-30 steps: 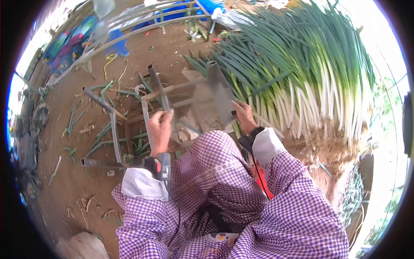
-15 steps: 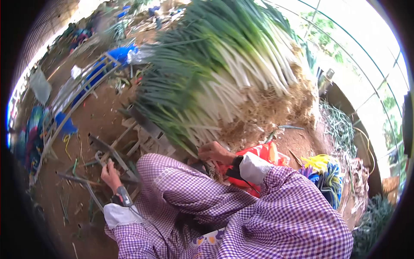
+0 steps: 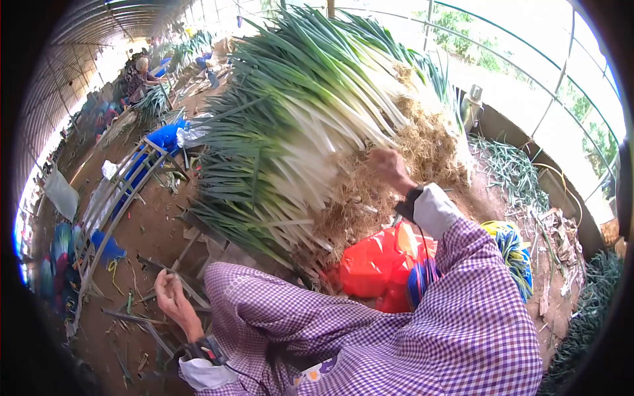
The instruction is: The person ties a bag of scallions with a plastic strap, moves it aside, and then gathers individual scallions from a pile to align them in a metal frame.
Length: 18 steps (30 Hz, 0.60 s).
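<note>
A large pile of leeks (image 3: 297,125) lies in front of me, green leaves to the left and pale stalks to the right. Their tangled roots (image 3: 422,145) face right. My right hand (image 3: 391,169) is over the root ends, smeared by motion, so its grip does not show. Beside the metal frame (image 3: 191,290) at lower left, my left hand (image 3: 174,301) is raised, palm up, fingers loosely curled and apart, with nothing visible in it. A red plastic bag (image 3: 376,264) lies below my right forearm.
A bundle of yellow and blue ties (image 3: 512,254) lies to the right. Leek scraps (image 3: 508,171) lie along the low wall. A curved metal rack (image 3: 122,198) with blue material stands at left. Another person (image 3: 142,76) sits far back at left.
My right hand has moved up and right, from beside my knee to the leek roots, uncovering the red bag. My left hand has come away from the metal frame. The view has tilted upward.
</note>
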Available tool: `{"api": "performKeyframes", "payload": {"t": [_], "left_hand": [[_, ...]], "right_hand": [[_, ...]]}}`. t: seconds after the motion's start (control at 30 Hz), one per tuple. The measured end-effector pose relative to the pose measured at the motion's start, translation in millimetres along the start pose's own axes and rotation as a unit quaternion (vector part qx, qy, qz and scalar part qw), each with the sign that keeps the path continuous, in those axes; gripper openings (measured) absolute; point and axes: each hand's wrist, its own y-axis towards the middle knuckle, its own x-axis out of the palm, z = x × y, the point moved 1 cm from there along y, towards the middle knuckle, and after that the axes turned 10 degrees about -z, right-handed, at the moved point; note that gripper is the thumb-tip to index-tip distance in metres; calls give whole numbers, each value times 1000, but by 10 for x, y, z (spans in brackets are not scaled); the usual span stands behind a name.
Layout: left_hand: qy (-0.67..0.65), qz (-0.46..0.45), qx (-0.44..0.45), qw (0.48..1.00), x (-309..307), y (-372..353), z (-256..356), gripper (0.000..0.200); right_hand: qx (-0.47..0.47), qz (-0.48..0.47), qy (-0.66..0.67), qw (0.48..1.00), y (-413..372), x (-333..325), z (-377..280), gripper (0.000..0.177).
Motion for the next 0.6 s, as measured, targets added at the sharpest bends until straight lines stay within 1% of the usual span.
{"api": "performKeyframes", "payload": {"t": [0.07,0.1,0.13,0.17,0.2,0.3,0.33,0.43,0.47,0.57,0.6], "left_hand": [[-58,-34,-9,998,275,-37,464,34],[-86,-51,-13,995,415,-53,635,35],[-165,-88,-9,982,548,-70,727,36],[-171,-97,-7,980,691,-99,846,35],[-175,-108,-6,979,846,-140,981,34],[-198,-169,-2,965,1210,-255,1160,34],[-209,-193,0,959,1317,-280,1182,35],[-221,-254,0,942,1572,-350,1244,35],[-229,-265,-8,937,1627,-362,1308,35],[-244,-305,-19,920,1794,-335,1304,34],[-258,-316,-25,913,1864,-316,1353,32]], "right_hand": [[-7,137,-57,989,181,-137,255,31],[2,135,-70,988,277,-184,377,34],[12,132,-82,988,367,-229,472,37],[22,130,-95,987,445,-231,553,39],[67,86,-111,988,433,-317,495,45],[127,37,-136,982,543,-207,765,41],[115,27,-183,976,601,-188,823,35],[97,46,-191,976,664,-214,906,23],[99,72,-165,979,694,-251,931,19],[96,59,-127,985,614,-498,654,19],[74,33,-136,987,534,-579,541,19]]}}
